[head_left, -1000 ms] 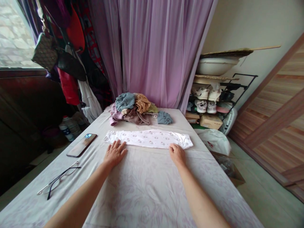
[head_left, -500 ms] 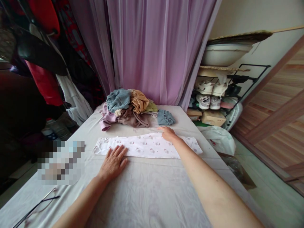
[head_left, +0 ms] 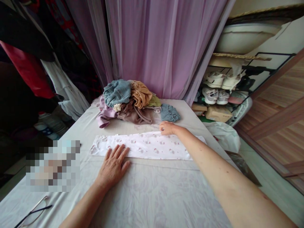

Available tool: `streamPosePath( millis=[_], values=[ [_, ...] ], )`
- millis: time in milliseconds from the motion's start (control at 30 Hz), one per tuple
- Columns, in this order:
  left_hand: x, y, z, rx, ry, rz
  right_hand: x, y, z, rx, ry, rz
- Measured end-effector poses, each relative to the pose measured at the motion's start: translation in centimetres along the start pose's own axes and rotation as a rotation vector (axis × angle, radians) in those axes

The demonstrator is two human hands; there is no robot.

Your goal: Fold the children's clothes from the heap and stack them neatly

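No text, label, brand, number or sign can be read. Small dark marks are seen on the box (head_left: pixel 217 113), but they are too small to be made out. On the bottle (head_left: pixel 47 130), a blue-and-white label is shown, its wording blurred. Among the small prints on the cloth (head_left: pixel 147 146), no lettering can be discerned.

The long cloth (head_left: pixel 147 146) is white with small reddish-grey motifs; the curtain (head_left: pixel 147 47) is sheer purple; the heap (head_left: pixel 128 104) mixes denim blue, tan, brown, lilac and lime green; the tablecloth (head_left: pixel 147 193) is pale with faint lilac florals
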State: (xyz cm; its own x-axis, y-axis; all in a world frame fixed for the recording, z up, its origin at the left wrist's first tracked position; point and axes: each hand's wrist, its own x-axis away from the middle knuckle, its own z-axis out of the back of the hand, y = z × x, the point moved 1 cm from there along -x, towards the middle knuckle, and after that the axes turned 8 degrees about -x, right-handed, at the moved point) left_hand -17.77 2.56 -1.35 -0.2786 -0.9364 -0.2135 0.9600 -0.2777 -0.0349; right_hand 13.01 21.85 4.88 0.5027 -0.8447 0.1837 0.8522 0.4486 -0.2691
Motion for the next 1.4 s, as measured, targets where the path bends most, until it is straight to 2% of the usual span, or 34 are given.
streamPosePath(
  millis=[167,400,500,667,800,900,967,1133,1300,1400],
  values=[
    [0.0,0.0,0.0,0.006,-0.001,-0.005,0.7,-0.4,0.5,0.027,-0.013,0.041],
    [0.0,0.0,0.2,0.015,-0.009,-0.008,0.7,-0.3,-0.6,0.022,-0.021,0.136],
    [0.0,0.0,0.2,0.023,-0.010,-0.006,0.8,0.6,-0.5,0.092,0.030,0.129],
    [0.0,0.0,0.1,0.031,-0.016,0.000,1.0,0.6,0.6,0.225,0.034,0.165],
    [0.0,0.0,0.1,0.022,-0.018,0.006,0.5,0.7,1.3,0.177,0.092,0.026],
    [0.0,0.0,0.1,0.011,-0.012,0.021,0.3,1.0,0.3,0.139,0.111,-0.078],
    [0.1,0.0,0.1,0.007,-0.010,0.030,0.4,1.1,-1.0,0.132,0.168,-0.119],
    [0.0,0.2,0.2,-0.004,-0.049,0.064,0.8,0.9,-4.1,0.091,0.429,-0.213],
    [-0.5,0.3,1.0,-0.033,-0.121,0.170,1.3,0.7,-4.6,0.004,0.507,-0.232],
    [-0.7,0.3,1.6,-0.041,-0.140,0.205,2.7,-0.1,-5.2,-0.035,0.600,-0.190]
  ],
)
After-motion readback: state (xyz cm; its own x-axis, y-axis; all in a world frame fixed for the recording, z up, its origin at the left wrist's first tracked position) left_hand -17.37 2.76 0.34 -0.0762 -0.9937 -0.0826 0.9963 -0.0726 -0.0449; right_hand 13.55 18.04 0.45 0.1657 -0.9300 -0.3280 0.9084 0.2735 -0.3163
